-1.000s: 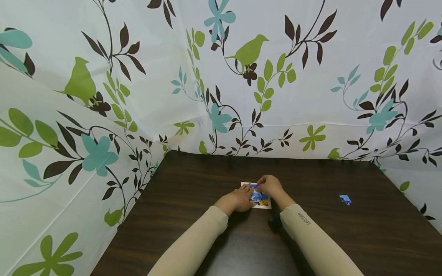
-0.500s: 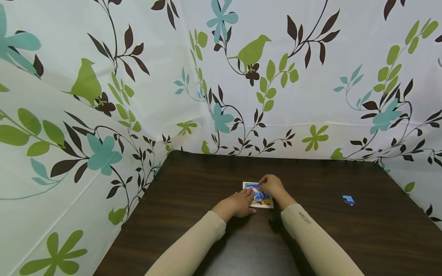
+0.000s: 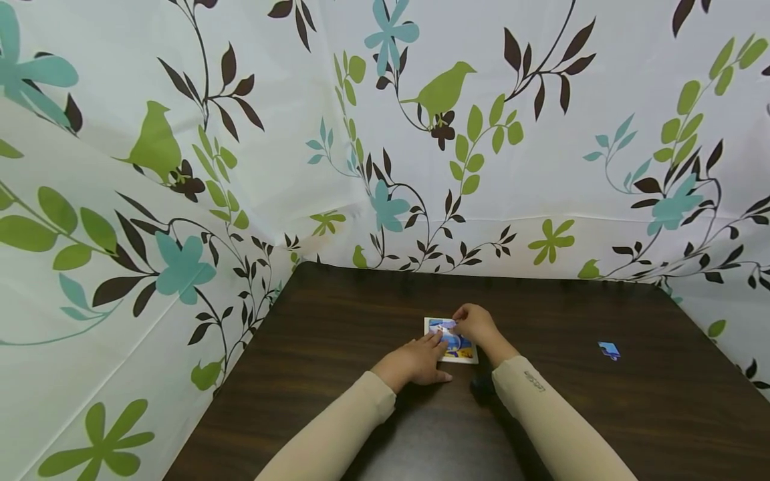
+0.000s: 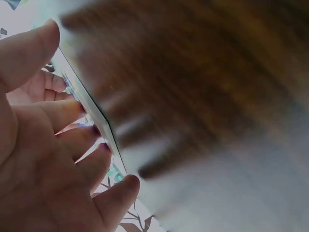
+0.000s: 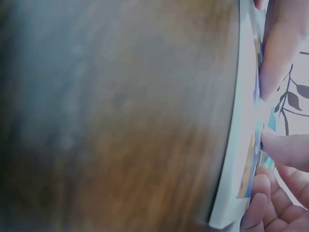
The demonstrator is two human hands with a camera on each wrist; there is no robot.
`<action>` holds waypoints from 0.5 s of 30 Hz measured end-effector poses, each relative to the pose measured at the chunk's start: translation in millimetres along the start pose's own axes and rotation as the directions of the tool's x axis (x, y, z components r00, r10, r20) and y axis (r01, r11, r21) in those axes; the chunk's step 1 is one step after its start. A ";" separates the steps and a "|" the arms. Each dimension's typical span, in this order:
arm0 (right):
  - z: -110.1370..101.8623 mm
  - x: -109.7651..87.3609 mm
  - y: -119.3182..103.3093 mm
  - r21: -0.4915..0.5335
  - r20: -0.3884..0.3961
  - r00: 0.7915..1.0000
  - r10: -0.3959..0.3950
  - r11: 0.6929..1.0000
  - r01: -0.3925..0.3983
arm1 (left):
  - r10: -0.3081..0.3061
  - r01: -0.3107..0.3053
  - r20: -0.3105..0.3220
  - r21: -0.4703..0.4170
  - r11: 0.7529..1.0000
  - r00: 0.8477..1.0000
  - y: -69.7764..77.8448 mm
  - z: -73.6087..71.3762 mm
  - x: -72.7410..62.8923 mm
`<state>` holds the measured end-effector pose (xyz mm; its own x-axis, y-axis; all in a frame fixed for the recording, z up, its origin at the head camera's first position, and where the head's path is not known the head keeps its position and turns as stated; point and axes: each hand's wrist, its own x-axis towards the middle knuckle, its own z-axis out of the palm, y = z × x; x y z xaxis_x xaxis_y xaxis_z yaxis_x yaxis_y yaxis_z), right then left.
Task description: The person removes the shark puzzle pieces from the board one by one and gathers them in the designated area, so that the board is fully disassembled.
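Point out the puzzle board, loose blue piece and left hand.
Puzzle board [image 3: 462,361]: head view, lower white border.
Loose blue piece [image 3: 609,350]: head view, its middle.
Left hand [image 3: 415,362]: head view, back of the hand.

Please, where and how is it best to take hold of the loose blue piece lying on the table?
Probably pinch its left and right edges, coming from above with the right hand: the piece lies flat on the table, looks thin, and is on that hand's side.
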<state>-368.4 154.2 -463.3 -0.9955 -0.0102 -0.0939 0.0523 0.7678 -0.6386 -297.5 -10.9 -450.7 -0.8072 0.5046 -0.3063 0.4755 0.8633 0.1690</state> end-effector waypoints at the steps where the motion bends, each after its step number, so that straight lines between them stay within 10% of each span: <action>1: -0.2 -0.2 0.5 0.007 -0.002 1.000 -0.004 1.000 0.004 | -0.001 0.001 0.000 0.000 1.000 1.000 0.3 -0.4 -0.4; 15: -3.8 -0.7 6.6 0.061 -0.021 0.997 -0.073 0.995 0.074 | 0.009 -0.009 0.010 0.000 1.000 1.000 -2.6 0.8 4.4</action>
<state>-367.6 161.6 -464.5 -0.9981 -0.0527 -0.0314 -0.0166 0.7245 -0.6891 -302.0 -11.0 -453.3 -0.7994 0.5122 -0.3140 0.4829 0.8588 0.1713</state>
